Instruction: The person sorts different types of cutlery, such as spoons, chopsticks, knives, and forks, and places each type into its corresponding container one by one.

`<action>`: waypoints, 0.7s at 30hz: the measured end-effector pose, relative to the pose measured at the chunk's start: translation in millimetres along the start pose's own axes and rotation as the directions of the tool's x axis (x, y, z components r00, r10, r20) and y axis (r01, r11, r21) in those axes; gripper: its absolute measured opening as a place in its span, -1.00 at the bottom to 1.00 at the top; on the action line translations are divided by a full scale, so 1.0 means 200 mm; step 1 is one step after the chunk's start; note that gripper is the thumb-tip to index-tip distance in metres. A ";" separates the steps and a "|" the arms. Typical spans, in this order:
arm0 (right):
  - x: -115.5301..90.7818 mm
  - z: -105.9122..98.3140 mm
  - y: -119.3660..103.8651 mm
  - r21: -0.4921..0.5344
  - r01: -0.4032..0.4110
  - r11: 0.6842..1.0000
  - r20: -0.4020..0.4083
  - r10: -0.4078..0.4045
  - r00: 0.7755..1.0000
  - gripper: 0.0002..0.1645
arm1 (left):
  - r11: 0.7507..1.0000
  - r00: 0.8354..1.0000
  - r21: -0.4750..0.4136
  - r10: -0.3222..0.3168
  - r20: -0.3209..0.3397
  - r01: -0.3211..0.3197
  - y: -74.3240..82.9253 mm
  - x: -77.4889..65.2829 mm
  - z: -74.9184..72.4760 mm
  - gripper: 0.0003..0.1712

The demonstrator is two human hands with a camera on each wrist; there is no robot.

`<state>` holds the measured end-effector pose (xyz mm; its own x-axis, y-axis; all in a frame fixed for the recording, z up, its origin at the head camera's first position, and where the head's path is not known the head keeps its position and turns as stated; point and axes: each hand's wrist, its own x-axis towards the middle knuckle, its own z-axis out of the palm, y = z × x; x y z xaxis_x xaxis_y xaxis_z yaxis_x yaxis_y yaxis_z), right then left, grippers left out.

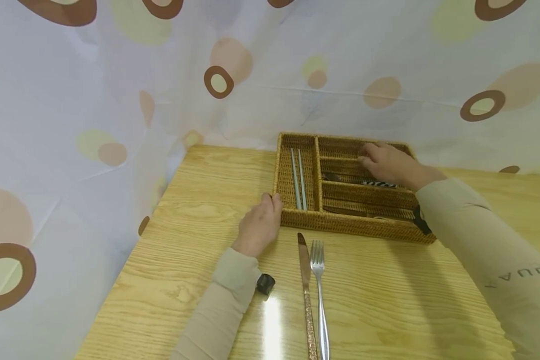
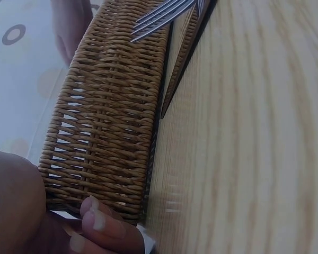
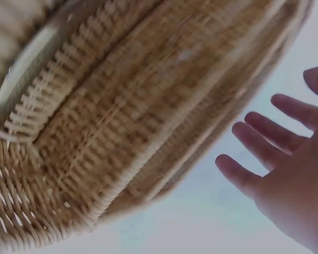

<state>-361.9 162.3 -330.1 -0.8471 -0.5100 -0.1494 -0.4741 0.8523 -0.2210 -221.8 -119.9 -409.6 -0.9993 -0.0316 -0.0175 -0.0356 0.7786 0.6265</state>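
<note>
A brown wicker cutlery tray (image 1: 355, 225) with several compartments stands at the back of the wooden table. At its near left corner my left hand (image 1: 261, 225) grips the wicker wall, and the left wrist view has the thumb and fingertips (image 2: 103, 222) at that corner. Over the tray's right-hand compartments reaches my right hand (image 1: 387, 162), its fingers extended and parted in the right wrist view, with nothing seen in them. Two pale blue chopsticks (image 1: 295, 180) lie in the left compartment. A handle with black and white pattern (image 1: 379, 184) lies partly hidden below the right hand.
On the table (image 1: 184, 280) in front of the tray lie a copper-coloured knife (image 1: 306, 280) and a silver fork (image 1: 320, 295), side by side. A dark utensil (image 1: 342, 210) sits in the tray's front compartment. Behind everything hangs a white cloth (image 1: 270, 110) with round prints.
</note>
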 end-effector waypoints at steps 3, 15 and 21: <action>-0.08 0.00 -0.08 0.019 0.048 0.999 -0.077 -0.046 0.996 -0.32 | 1.000 1.000 -0.001 0.003 -0.008 -0.003 -0.01 0.00 0.00 -0.42; -0.56 0.30 -0.47 -0.039 0.360 0.932 -0.445 -0.339 0.829 -0.74 | 1.000 1.000 -0.005 0.014 -0.004 -0.014 0.00 -0.01 0.00 -0.42; -0.77 0.56 -0.67 -0.070 0.474 0.878 -0.357 -0.466 0.810 -0.69 | 1.000 1.000 -0.014 0.020 -0.011 -0.020 0.00 -0.01 -0.01 -0.36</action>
<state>-141.4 114.2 -385.8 -0.5509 -0.7682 0.3260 -0.8344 0.5145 -0.1976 -219.7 -120.3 -408.2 -0.9997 -0.0229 0.0034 -0.0155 0.7701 0.6378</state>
